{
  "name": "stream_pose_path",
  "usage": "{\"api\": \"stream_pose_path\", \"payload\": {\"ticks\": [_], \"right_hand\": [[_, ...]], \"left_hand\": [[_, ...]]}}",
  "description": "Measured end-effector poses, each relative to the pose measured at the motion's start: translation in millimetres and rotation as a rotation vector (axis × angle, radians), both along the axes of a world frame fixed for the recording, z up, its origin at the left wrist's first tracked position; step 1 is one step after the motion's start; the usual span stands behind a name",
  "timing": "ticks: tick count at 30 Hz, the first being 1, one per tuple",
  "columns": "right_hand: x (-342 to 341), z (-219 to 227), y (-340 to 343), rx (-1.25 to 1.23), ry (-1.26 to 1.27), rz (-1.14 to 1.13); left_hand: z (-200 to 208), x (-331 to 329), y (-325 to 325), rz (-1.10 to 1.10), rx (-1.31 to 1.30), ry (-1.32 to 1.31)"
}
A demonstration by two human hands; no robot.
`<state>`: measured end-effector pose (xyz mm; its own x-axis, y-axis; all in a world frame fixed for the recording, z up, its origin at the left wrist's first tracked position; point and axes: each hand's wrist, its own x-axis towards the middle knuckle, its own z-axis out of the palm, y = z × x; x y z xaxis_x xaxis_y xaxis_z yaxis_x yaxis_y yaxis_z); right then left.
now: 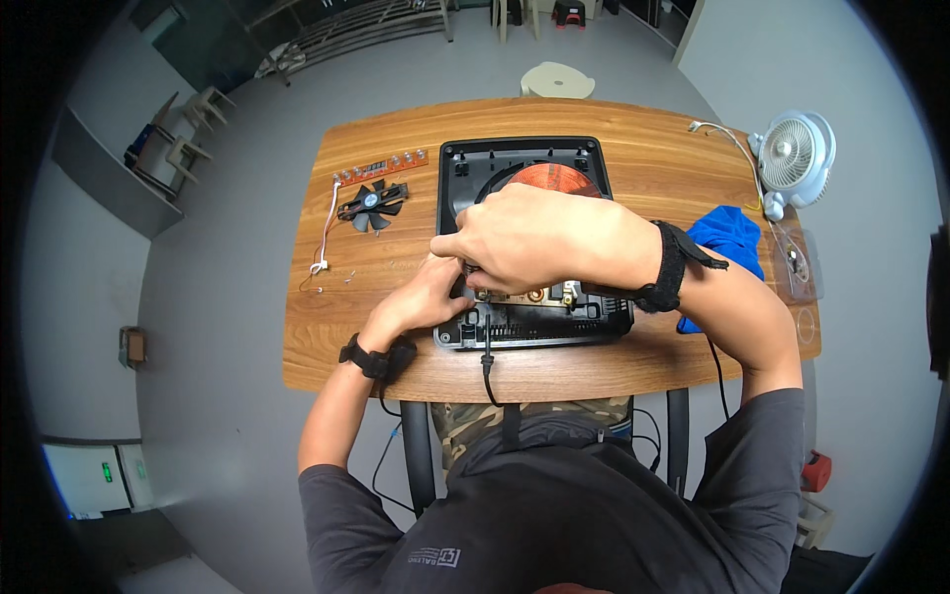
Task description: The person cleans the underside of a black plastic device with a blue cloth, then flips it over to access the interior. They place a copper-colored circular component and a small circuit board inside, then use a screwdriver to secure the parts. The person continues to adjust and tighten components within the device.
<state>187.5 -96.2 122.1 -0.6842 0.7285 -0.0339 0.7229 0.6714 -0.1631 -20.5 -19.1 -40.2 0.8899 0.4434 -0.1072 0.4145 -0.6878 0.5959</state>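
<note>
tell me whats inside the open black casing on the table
Inside the black casing a copper-coloured coil shows at the back. Both hands, right hand and left hand, cover the middle, hiding most of the parts near the front.

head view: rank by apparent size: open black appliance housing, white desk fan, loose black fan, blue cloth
1. open black appliance housing, clearly largest.
2. white desk fan and blue cloth: look alike, and an arm hides part of the cloth, so unranked.
3. loose black fan, smallest.
</note>
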Motion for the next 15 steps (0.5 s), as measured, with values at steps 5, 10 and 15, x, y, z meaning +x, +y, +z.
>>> {"api": "stream_pose_path", "payload": {"ticks": [5, 10, 15], "right_hand": [[-1.9, -2.5, 4.1, 0.007, -0.006, -0.010], [-6.0, -10.2, 0.6, 0.050, -0.076, -0.050], [0.5, -6.4, -4.7, 0.077, -0.007, -0.076]], "left_hand": [[10.4, 4.2, -7.3, 0.002, 0.032, -0.098], [3.7, 2.5, -5.0, -0.001, 0.006, -0.106], [15.0, 6.5, -8.4, 0.019, 0.037, -0.143]]}}
